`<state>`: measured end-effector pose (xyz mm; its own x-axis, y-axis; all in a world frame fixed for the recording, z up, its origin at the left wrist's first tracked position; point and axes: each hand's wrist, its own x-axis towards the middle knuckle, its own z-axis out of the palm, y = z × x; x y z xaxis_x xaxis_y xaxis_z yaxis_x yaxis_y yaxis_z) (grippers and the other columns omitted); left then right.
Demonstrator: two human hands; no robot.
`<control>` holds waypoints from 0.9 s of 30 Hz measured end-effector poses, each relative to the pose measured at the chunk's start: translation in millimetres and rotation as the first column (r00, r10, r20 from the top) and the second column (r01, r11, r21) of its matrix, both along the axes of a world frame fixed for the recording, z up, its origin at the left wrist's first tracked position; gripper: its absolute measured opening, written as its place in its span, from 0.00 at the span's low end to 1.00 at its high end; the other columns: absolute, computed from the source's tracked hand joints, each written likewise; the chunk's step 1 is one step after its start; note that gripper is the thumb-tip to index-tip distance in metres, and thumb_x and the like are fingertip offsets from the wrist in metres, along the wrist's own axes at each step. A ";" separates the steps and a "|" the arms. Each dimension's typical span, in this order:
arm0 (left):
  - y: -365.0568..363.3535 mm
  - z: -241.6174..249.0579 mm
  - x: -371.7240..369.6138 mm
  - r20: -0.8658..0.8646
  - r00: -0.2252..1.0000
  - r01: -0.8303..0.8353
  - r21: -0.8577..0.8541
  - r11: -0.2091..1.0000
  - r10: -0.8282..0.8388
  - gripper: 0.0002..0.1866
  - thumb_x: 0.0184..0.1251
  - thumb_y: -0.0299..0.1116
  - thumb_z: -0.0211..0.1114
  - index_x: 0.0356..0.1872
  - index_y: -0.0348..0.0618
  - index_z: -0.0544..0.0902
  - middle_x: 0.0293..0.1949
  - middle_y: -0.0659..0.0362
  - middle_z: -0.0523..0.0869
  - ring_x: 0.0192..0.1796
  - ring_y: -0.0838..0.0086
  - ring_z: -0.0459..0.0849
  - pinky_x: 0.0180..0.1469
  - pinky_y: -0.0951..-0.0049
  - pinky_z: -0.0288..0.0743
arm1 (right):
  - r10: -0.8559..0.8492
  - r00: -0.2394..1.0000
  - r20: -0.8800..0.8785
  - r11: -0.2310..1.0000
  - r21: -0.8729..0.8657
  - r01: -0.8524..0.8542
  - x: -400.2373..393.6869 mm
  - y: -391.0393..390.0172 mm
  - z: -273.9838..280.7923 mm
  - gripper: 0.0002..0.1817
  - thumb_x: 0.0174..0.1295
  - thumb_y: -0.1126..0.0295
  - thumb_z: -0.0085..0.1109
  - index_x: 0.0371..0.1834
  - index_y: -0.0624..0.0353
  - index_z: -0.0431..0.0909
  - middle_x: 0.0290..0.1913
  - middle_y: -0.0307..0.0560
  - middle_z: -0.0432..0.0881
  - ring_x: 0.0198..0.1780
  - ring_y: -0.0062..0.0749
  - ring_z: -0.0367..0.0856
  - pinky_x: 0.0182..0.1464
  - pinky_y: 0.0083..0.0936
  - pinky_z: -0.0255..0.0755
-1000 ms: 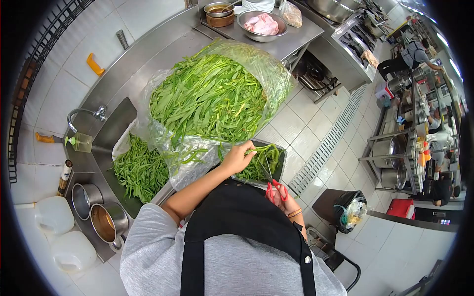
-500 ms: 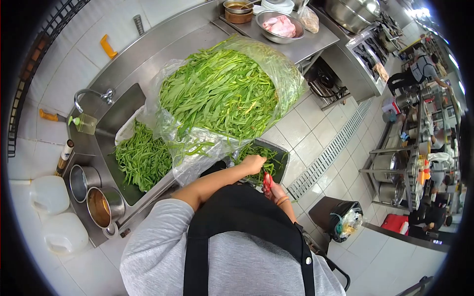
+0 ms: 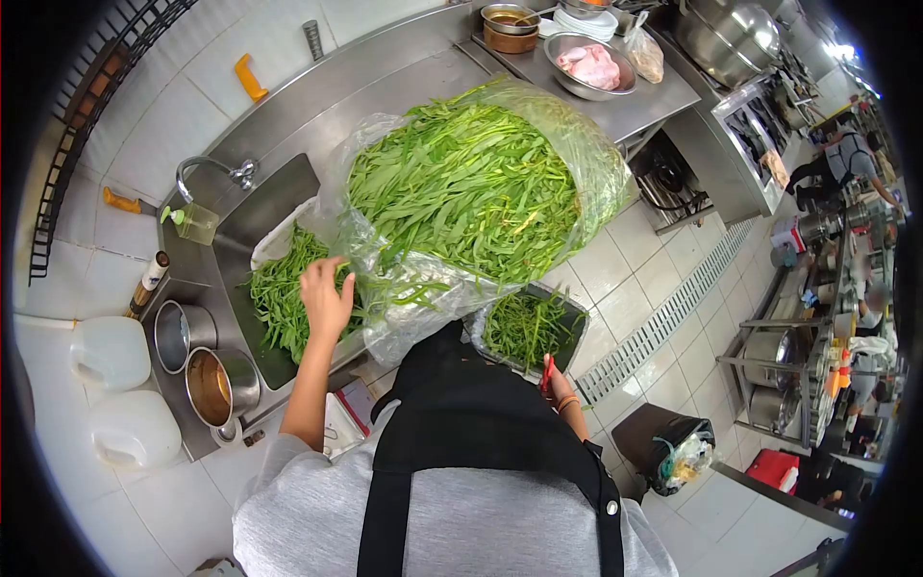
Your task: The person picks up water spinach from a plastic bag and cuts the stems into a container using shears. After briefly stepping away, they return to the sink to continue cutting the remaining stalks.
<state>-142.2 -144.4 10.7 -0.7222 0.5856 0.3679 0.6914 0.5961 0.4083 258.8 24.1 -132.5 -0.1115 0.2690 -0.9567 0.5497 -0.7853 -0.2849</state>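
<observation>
My left hand [image 3: 327, 298] is over the cut leafy greens [image 3: 281, 317] heaped in a white container in the sink. Its fingers are apart, and I see nothing held in them. In my right hand [image 3: 561, 388] is a red-handled tool [image 3: 547, 373]; the working end is too small to make out. This hand is low, beside a dark bin [image 3: 574, 338] lined with a bag and filled with green stems [image 3: 524, 327]. Between and beyond my hands, a big clear plastic bag [image 3: 601, 183] lies open, full of long leafy greens [image 3: 471, 183].
Left of the sink [image 3: 288, 183] are a faucet [image 3: 212, 168], a soap bottle [image 3: 195, 224], metal pots [image 3: 221, 385] and white jugs [image 3: 135, 428]. A bowl of raw poultry [image 3: 589, 69] sits on the far counter. A trash bin [image 3: 663, 438] stands on the right; other people are beyond.
My left hand has moved left, from the stem bin to the greens in the sink. My right hand stays near the bin with the red-handled tool. The view has shifted.
</observation>
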 end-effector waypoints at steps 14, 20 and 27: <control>40.8 -72.1 42.0 0.336 0.921 0.200 0.024 0.980 -0.196 0.14 0.44 0.27 0.68 0.35 0.41 0.78 0.36 0.51 0.76 0.42 0.55 0.74 0.46 0.61 0.69 | 0.093 0.994 -0.049 0.981 0.176 -0.083 -22.6 1.2 12.6 0.35 0.44 0.28 0.53 0.12 0.52 0.67 0.12 0.35 0.67 0.12 0.21 0.62 0.16 0.18 0.55; 27.1 -23.9 15.7 0.624 0.763 0.099 0.144 0.985 -0.168 0.08 0.47 0.23 0.65 0.31 0.36 0.80 0.29 0.56 0.83 0.33 0.74 0.81 0.38 0.75 0.73 | 0.018 1.000 -0.008 0.983 0.183 -0.016 4.1 -7.6 -8.8 0.35 0.44 0.27 0.51 0.11 0.52 0.68 0.12 0.38 0.68 0.13 0.21 0.66 0.16 0.18 0.55; 100.5 2.7 81.1 0.667 0.449 0.427 0.424 0.799 -0.594 0.08 0.50 0.21 0.65 0.33 0.40 0.80 0.31 0.59 0.82 0.36 0.76 0.80 0.40 0.77 0.73 | -0.045 0.999 -0.013 0.983 0.178 0.046 25.8 -15.3 -17.5 0.36 0.44 0.26 0.50 0.12 0.52 0.69 0.13 0.39 0.70 0.13 0.22 0.65 0.16 0.18 0.57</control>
<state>-61.1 -43.9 13.4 -0.3627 0.9319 -0.0082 0.2448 0.1037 0.9640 284.5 8.8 -150.0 -0.1039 0.4399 -0.8920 0.5112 -0.7457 -0.4273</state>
